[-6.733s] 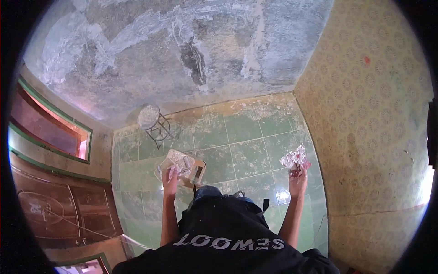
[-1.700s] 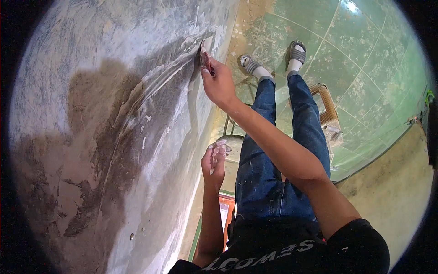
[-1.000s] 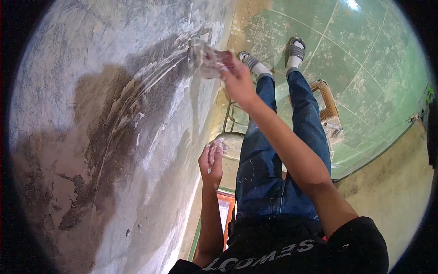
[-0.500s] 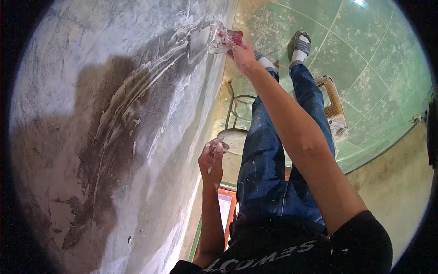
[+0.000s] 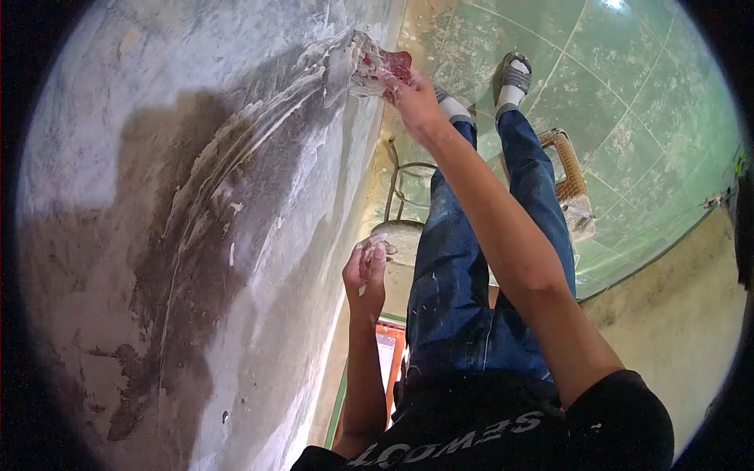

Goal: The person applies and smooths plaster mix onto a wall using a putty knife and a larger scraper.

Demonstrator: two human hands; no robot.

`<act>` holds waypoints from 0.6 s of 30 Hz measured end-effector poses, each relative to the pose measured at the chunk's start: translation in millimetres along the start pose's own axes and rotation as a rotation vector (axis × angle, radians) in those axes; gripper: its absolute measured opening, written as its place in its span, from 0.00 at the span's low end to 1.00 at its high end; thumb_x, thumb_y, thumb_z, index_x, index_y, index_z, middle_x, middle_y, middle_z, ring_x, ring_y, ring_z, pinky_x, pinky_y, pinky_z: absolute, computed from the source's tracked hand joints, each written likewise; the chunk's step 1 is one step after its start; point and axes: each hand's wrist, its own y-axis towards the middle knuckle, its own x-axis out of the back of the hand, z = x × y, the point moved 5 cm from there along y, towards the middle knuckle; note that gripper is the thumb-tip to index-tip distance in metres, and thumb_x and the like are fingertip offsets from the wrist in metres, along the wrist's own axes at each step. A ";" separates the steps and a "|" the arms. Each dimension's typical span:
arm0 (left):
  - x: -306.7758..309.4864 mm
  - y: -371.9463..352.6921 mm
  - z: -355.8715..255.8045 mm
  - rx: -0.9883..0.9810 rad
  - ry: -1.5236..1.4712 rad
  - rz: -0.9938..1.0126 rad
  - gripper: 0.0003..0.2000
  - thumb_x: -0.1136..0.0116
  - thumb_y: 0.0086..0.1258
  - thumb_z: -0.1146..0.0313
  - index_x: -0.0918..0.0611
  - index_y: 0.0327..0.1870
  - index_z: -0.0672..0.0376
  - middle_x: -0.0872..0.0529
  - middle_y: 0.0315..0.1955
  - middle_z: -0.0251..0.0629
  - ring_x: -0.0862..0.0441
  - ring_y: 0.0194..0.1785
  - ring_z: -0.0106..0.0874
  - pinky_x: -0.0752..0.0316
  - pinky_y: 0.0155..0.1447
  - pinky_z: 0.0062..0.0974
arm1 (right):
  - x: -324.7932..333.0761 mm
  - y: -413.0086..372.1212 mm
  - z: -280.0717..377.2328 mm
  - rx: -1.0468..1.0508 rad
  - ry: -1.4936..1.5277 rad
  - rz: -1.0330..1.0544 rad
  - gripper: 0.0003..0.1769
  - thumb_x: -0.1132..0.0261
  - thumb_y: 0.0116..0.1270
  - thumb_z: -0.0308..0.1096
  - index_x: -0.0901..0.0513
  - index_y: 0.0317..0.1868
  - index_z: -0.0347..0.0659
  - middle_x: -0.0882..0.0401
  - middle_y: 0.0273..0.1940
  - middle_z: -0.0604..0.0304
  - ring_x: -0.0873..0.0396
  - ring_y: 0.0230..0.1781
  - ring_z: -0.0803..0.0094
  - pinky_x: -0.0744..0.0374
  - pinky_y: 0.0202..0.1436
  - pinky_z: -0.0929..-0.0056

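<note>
My right hand grips a red-handled putty knife smeared with white paste. Its blade rests against the grey wall, at the upper end of curved streaks of wet paste. Lower down, near the wall, my left hand is closed with curled fingers. White paste coats its fingertips, and whatever it may hold is too small to make out.
A round metal stool stands by the wall, left of my legs. To their right is a tan stool or step splashed with white. Green floor tiles carry paste stains. An orange frame shows below.
My right hand and the putty knife have moved slightly left, and the blade has tilted against the wall. My left hand has barely moved, its fingers turned slightly.
</note>
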 end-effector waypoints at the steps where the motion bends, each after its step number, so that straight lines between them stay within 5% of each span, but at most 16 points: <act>1: 1.4 -0.5 -0.8 -0.008 0.013 -0.001 0.12 0.49 0.75 0.71 0.22 0.52 0.70 0.15 0.40 0.41 0.18 0.44 0.27 0.25 0.51 0.24 | -1.8 -4.3 1.4 -0.004 -0.022 -0.024 0.12 0.39 0.71 0.28 0.18 0.52 0.37 0.17 0.49 0.62 0.20 0.46 0.74 0.22 0.53 0.72; 9: 4.8 -7.7 -0.2 -0.060 -0.021 -0.032 0.10 0.49 0.75 0.72 0.21 0.50 0.69 0.15 0.40 0.41 0.18 0.44 0.27 0.25 0.51 0.23 | -37.2 -49.4 32.7 0.078 -0.096 -0.012 0.12 0.40 0.71 0.28 0.19 0.52 0.36 0.17 0.47 0.62 0.20 0.45 0.75 0.21 0.52 0.72; 14: 6.6 -9.9 3.1 -0.086 -0.022 -0.015 0.10 0.48 0.75 0.71 0.21 0.49 0.69 0.15 0.39 0.41 0.18 0.43 0.26 0.26 0.50 0.23 | -64.1 -72.4 55.2 0.183 -0.127 -0.024 0.13 0.38 0.68 0.26 0.17 0.51 0.34 0.18 0.36 0.69 0.28 0.33 0.83 0.28 0.38 0.77; 18: 4.7 -12.8 1.2 -0.072 0.003 0.014 0.14 0.52 0.78 0.65 0.21 0.51 0.67 0.16 0.40 0.41 0.18 0.45 0.29 0.25 0.52 0.27 | -75.2 -85.3 63.7 0.199 -0.166 -0.027 0.13 0.39 0.68 0.25 0.17 0.51 0.33 0.20 0.34 0.69 0.30 0.32 0.83 0.29 0.37 0.78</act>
